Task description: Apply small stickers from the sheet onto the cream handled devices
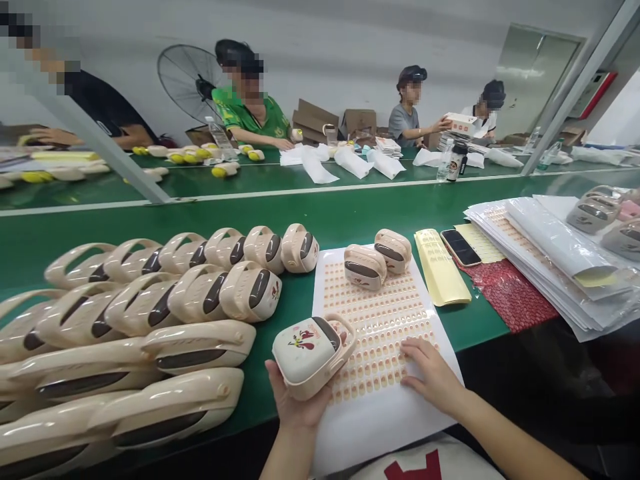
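Note:
My left hand grips a cream-coloured handled device from below. Its rounded white face carries a dark red printed figure, and a dark panel sits beside the handle. On the sticker sheet, which has rows of small orange-and-white stickers, rest the fingertips of my right hand. Thumb and fingers there are apart; any sticker under them is too small to make out. Two more such devices stand on the sheet's far end.
Rows of like devices fill the green bench on the left. To the right are a yellow backing sheet, a phone, red bubble wrap and stacked sheets. Several people sit along the bench opposite.

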`<state>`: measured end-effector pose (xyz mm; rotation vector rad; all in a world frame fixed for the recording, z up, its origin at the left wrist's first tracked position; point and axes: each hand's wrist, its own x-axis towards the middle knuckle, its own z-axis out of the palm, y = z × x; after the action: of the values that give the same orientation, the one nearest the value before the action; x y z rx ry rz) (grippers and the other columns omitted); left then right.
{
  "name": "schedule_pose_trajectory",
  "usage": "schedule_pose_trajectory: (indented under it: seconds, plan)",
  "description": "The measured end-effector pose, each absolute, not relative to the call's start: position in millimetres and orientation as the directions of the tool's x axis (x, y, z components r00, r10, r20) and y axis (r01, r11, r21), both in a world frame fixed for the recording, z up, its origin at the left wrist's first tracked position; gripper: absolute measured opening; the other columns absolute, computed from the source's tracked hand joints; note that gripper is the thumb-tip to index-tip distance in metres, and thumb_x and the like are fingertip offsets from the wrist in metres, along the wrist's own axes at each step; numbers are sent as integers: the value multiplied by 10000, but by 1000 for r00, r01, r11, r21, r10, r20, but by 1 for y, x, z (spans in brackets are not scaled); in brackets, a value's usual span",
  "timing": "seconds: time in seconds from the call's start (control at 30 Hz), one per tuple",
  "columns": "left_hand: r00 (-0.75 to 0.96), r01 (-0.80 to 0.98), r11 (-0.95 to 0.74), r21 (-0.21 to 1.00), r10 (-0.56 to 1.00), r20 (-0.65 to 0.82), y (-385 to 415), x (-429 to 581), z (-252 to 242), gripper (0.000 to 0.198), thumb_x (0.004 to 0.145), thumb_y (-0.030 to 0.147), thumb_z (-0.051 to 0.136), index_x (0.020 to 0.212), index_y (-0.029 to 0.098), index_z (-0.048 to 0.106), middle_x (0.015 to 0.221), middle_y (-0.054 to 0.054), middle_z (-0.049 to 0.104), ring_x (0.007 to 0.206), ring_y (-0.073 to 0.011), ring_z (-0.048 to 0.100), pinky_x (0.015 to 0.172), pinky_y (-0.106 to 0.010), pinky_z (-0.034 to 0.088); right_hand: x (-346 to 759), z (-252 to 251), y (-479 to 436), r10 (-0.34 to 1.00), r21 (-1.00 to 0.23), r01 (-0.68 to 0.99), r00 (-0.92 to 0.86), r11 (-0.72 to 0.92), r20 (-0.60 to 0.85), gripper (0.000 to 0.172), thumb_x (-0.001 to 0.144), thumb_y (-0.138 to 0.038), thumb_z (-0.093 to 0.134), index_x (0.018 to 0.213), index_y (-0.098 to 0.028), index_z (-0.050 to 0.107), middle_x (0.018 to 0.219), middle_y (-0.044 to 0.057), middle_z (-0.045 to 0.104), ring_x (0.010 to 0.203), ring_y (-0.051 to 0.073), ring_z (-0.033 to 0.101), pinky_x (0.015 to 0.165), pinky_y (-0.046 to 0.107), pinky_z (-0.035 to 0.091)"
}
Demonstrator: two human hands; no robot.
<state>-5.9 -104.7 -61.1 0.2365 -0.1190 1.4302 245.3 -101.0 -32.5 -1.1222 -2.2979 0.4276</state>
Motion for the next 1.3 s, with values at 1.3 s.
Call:
schedule_pose_trajectory:
  seconds: [1.3]
  plan:
    - [120, -988, 141, -56, 953, 280, -104, 81, -15, 437, 858, 471, 445, 1192, 219, 573, 1247, -48, 587, 1185, -155, 497, 1017, -207, 329, 153, 9, -92, 836, -849, 235, 185, 473, 517, 157, 821, -268, 553, 677, -215, 519, 1105, 65, 500, 1090, 220, 469, 908, 413, 402]
